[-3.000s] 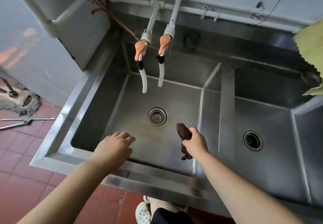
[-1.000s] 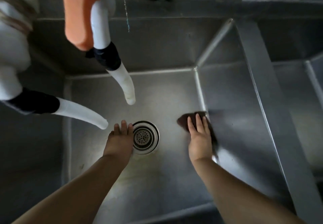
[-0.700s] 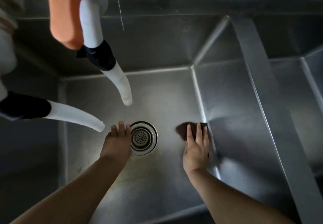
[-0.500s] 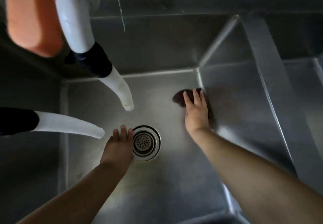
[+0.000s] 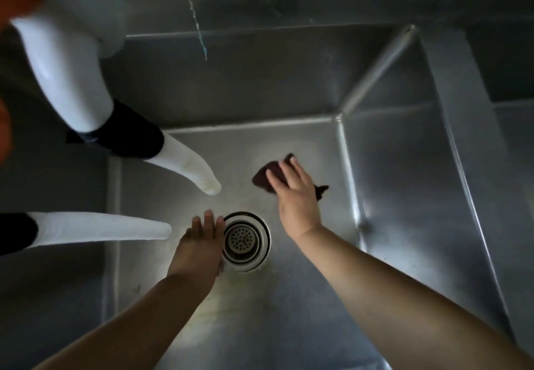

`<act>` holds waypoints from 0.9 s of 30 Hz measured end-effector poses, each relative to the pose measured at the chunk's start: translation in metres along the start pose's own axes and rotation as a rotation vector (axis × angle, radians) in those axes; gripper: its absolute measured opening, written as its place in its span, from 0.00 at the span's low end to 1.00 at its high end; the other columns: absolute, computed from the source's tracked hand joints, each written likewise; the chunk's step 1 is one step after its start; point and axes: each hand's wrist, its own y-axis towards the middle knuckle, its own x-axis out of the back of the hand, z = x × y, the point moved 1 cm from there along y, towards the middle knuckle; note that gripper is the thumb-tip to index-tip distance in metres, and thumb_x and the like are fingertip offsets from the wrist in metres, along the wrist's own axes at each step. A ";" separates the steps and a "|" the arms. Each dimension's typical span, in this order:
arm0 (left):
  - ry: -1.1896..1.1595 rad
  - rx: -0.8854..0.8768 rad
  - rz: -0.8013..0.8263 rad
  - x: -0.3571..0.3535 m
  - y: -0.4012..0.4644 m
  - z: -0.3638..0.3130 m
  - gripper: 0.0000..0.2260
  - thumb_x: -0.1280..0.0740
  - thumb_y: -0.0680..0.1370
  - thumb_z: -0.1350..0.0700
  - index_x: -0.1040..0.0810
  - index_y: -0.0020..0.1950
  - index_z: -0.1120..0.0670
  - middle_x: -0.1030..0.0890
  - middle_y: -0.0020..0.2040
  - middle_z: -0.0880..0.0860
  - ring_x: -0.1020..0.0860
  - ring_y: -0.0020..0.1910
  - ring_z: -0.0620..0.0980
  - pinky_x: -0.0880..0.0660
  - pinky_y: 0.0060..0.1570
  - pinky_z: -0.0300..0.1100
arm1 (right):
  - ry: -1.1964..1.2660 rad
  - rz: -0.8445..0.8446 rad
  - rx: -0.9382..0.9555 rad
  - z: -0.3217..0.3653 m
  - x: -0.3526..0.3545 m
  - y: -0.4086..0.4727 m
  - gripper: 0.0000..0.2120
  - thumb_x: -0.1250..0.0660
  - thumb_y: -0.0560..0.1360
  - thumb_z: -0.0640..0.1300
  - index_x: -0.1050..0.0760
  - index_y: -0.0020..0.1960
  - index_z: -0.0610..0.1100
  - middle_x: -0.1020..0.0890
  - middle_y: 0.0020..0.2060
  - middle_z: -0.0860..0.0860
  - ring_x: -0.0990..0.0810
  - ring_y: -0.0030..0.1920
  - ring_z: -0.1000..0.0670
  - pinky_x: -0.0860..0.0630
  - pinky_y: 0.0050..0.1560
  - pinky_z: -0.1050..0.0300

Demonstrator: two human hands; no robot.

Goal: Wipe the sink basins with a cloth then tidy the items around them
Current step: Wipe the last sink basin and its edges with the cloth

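I look down into the left steel sink basin [image 5: 289, 312]. A dark brown cloth [image 5: 263, 177] lies on the basin floor behind the round drain strainer [image 5: 245, 241]. My right hand [image 5: 297, 196] presses flat on the cloth with straight fingers, and cloth shows on both sides of it. Flat on the floor just left of the drain rests my left hand [image 5: 200, 242], its fingers straight and nothing in it.
Two white tap hoses [image 5: 190, 167] [image 5: 101, 228] with black collars hang into the basin from the upper left, close above my left hand. A steel divider [image 5: 468, 127] separates this basin from the right basin [image 5: 517, 144]. A thin blue string [image 5: 196, 26] dangles at the back wall.
My right hand has slid the cloth away from the right wall towards the middle, behind the drain. My left hand has stayed beside the drain.
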 end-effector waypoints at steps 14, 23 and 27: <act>-0.039 0.002 0.040 0.001 0.003 0.001 0.41 0.37 0.78 0.49 0.63 0.76 0.60 0.59 0.76 0.64 0.53 0.75 0.64 0.42 0.71 0.50 | 0.004 -0.233 -0.285 -0.009 -0.012 0.084 0.19 0.32 0.65 0.28 0.18 0.53 0.44 0.20 0.55 0.39 0.23 0.54 0.33 0.24 0.54 0.44; 0.001 0.005 0.030 0.001 0.003 -0.001 0.40 0.38 0.79 0.49 0.63 0.76 0.61 0.58 0.76 0.64 0.52 0.75 0.64 0.44 0.72 0.50 | 0.473 -0.729 -0.402 0.014 0.067 0.110 0.20 0.40 0.68 0.27 0.21 0.56 0.38 0.27 0.54 0.42 0.26 0.56 0.42 0.32 0.62 0.59; -0.006 0.010 0.035 -0.001 0.003 -0.001 0.40 0.38 0.78 0.49 0.62 0.76 0.61 0.58 0.76 0.64 0.51 0.75 0.63 0.43 0.71 0.50 | 0.654 -1.036 -0.556 0.017 0.101 0.137 0.15 0.41 0.70 0.25 0.26 0.55 0.32 0.31 0.54 0.43 0.27 0.54 0.48 0.32 0.56 0.73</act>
